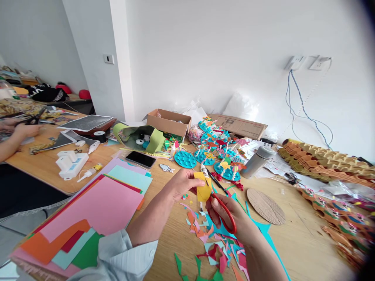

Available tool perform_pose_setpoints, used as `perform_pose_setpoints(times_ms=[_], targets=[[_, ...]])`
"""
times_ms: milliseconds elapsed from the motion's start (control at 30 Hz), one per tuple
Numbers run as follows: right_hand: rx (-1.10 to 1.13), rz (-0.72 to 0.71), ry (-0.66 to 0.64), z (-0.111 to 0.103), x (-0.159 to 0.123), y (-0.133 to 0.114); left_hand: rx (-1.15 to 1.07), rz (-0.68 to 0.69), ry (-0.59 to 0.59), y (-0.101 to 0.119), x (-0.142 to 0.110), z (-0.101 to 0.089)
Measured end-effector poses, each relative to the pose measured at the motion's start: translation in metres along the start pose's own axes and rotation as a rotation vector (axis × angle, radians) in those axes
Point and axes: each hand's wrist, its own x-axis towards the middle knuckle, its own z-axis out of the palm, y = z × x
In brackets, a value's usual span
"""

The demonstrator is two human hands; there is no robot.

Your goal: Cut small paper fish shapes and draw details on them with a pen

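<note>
One co-worker's hand [29,130] is at the far left, at a pair of black scissors [33,118]. Next along the table comes a white power strip [73,166], then a stack of coloured paper [102,205] with a pink sheet near the top and smaller orange, red, pale blue and green pieces over its near end. A dark phone [141,159] lies beyond the stack, and a small fish cutout [166,168] is to the right of it.

The person's left hand [183,183] is closed in a pinch on a small piece of yellow paper [202,194], the thumb flat on its face and the fingers partly hidden behind. The paper is held up off the table, with a curved line on its lower part. Below it lie many paper scraps [223,260], and past it stand blue discs [185,159] with bumps.

The right hand [241,220] is curled round the handles of red-handled scissors [233,226], thumb and fingers bent. The blades are up at the yellow paper, partly hidden; how far they are spread I cannot tell.

Right of these are a silver bottle [254,166], a cardboard oval [265,206] lying flat, and painted carton pieces [345,212].
</note>
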Motion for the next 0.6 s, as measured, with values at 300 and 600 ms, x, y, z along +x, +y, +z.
perform_pose_setpoints(times_ms=[300,600], targets=[[0.013,-0.005,0.004,0.0018,0.0002,-0.0027,0.009,-0.001,-0.005,-0.0005,-0.001,-0.0003],[0.009,0.012,0.004,0.0006,-0.0003,-0.0009,-0.002,0.008,-0.012,0.0008,-0.0019,0.0004]])
